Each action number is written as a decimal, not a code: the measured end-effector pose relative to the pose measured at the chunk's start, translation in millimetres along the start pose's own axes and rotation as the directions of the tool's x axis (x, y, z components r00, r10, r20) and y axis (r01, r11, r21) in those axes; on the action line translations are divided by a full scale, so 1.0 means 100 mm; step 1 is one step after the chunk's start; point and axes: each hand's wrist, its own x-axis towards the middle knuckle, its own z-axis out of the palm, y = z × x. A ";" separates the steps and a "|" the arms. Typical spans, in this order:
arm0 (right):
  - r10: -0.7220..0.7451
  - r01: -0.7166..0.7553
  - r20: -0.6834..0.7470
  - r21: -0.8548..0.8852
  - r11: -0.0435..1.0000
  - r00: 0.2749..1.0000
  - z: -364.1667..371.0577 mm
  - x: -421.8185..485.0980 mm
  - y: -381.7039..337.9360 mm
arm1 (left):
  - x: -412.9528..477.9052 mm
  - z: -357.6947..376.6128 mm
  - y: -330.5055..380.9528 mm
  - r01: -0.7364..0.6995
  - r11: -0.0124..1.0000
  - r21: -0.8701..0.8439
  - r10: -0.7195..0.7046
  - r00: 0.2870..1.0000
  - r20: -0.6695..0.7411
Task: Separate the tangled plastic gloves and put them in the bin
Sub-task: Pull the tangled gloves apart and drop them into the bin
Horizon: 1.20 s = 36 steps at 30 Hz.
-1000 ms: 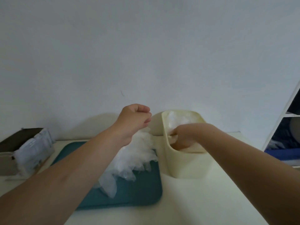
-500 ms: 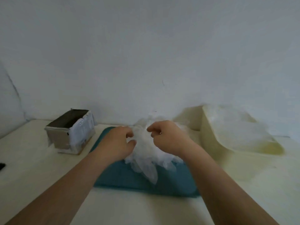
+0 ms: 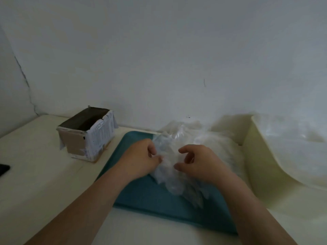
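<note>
Heap of tangled clear plastic gloves [image 3: 177, 144] on the flat teal tray [image 3: 141, 195], between our hands and beside the cream plastic bin [image 3: 256, 156]. Our left hand [image 3: 141, 160] pinches its left edge; our right hand [image 3: 200, 163] curls thumb and forefinger, parted, against it, grip not discernible.

Items on the bench, counted. Hands, two: left hand [image 3: 141, 160], right hand [image 3: 200, 163]. Teal tray [image 3: 159, 200], one. Heap of tangled plastic gloves [image 3: 169, 152], one; single gloves uncountable. Cream bin [image 3: 256, 165], one, right edge. Cardboard box [image 3: 88, 137], one. Dark object [image 3: 3, 169], one, left edge.
</note>
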 end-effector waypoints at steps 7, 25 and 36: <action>0.039 -0.033 0.037 -0.136 0.990 0.999 -0.02 -0.03 -0.04 | -0.02 0.00 -0.09 0.023 0.993 0.113 -0.028 0.999 0.046; -0.239 0.344 -0.341 0.290 0.893 0.909 -0.14 -0.16 -0.24 | -0.18 -0.41 0.32 -0.255 0.880 -0.400 0.246 0.966 -0.075; 0.067 0.162 -0.307 0.660 0.734 0.949 -0.10 -0.08 -0.13 | -0.05 -0.39 0.08 -0.054 0.911 -0.408 0.047 0.999 -0.028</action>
